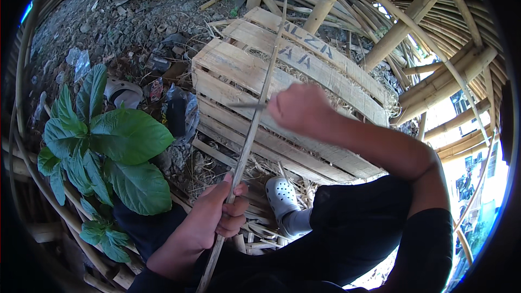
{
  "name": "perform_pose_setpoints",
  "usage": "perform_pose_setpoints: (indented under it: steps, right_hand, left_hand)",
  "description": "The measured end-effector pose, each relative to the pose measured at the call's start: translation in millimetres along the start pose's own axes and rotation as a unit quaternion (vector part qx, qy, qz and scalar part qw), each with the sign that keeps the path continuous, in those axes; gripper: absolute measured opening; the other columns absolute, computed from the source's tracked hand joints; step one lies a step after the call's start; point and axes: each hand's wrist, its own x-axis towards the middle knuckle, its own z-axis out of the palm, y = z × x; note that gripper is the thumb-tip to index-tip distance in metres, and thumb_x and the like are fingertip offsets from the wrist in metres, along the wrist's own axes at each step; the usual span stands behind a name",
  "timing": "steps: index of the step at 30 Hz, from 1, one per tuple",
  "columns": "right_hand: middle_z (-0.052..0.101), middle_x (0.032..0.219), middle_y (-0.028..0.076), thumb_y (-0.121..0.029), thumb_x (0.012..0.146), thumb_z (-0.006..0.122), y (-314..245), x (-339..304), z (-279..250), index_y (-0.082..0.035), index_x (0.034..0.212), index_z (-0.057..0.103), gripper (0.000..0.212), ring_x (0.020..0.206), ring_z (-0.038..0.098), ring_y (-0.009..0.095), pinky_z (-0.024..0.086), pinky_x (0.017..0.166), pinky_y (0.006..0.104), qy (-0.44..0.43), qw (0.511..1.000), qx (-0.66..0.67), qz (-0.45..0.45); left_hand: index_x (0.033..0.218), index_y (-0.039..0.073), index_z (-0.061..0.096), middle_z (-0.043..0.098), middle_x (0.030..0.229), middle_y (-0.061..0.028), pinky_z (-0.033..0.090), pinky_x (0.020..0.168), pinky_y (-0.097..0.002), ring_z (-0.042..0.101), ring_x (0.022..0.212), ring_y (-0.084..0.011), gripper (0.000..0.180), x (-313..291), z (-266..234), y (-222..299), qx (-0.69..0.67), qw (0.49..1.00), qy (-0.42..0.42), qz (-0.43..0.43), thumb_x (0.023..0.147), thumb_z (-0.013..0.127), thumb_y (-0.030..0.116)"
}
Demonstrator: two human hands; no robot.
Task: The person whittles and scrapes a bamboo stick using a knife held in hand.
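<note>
My left hand (213, 214) is closed round a long thin bamboo strip (251, 134), low down near my lap. The strip slants up and away, its far end above a wooden crate. My right hand (298, 107), slightly blurred, makes a fist round a knife whose handle is hidden in it. The narrow grey knife blade (244, 105) points left and crosses the strip about midway up; I cannot tell how deep it bites, if at all. Beneath my right hand lies the pale slatted crate (233, 59), with dark lettering on its top.
A leafy green plant (130, 135) grows at left. Rubble, a clog (124, 93) and plastic litter (182, 111) lie beyond it. My clog-shod foot (282, 198) rests among shavings before the crate. Bamboo poles (332, 0) stand behind and to the right.
</note>
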Motion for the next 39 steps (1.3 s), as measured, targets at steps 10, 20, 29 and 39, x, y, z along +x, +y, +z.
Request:
perform_pose_setpoints:
  steps: [10,20,29,39]
  right_hand:
    - [0.053,0.048,0.015,-0.03,0.088,0.046,-33.4,-35.0,-3.9,-0.007,0.049,0.054,0.045,0.042,0.054,0.035,0.047,0.045,0.0447,0.038,0.986,0.053,-0.151]
    - [0.057,0.051,0.014,-0.03,0.088,0.043,-16.0,-13.0,9.4,-0.009,0.054,0.058,0.043,0.045,0.058,0.034,0.05,0.048,0.0433,0.044,0.995,-0.007,-0.086]
    - [0.052,0.048,0.018,-0.028,0.086,0.046,-1.1,-0.7,4.7,-0.005,0.049,0.057,0.044,0.045,0.055,0.038,0.048,0.05,0.0478,0.113,0.985,0.066,-0.109]
    - [0.053,0.047,0.016,-0.028,0.089,0.043,-8.5,-8.3,4.7,-0.006,0.054,0.057,0.043,0.043,0.055,0.035,0.05,0.048,0.0448,0.078,0.997,0.002,-0.02]
  left_hand:
    - [0.087,0.019,0.041,0.023,0.06,0.0081,0.011,0.039,-0.0212,0.017,0.044,-0.0025,0.031,-0.9,-5.1,-0.4,0.004,1.0,-0.006,0.008,0.1,0.034,0.046]
    - [0.086,0.019,0.041,0.023,0.059,0.0082,0.01,0.038,-0.0209,0.018,0.044,-0.0028,0.031,1.2,-5.0,-2.7,0.001,1.0,-0.008,-0.001,0.101,0.033,0.045]
    - [0.086,0.019,0.041,0.024,0.059,0.0088,0.011,0.038,-0.0201,0.017,0.044,-0.0014,0.031,3.9,-1.3,2.5,0.0,1.0,-0.002,0.029,0.101,0.033,0.045]
    - [0.086,0.019,0.041,0.025,0.058,0.0105,0.01,0.035,-0.0179,0.016,0.042,0.0004,0.029,-2.0,-3.2,-0.8,-0.067,0.997,-0.035,-0.013,0.101,0.034,0.042]
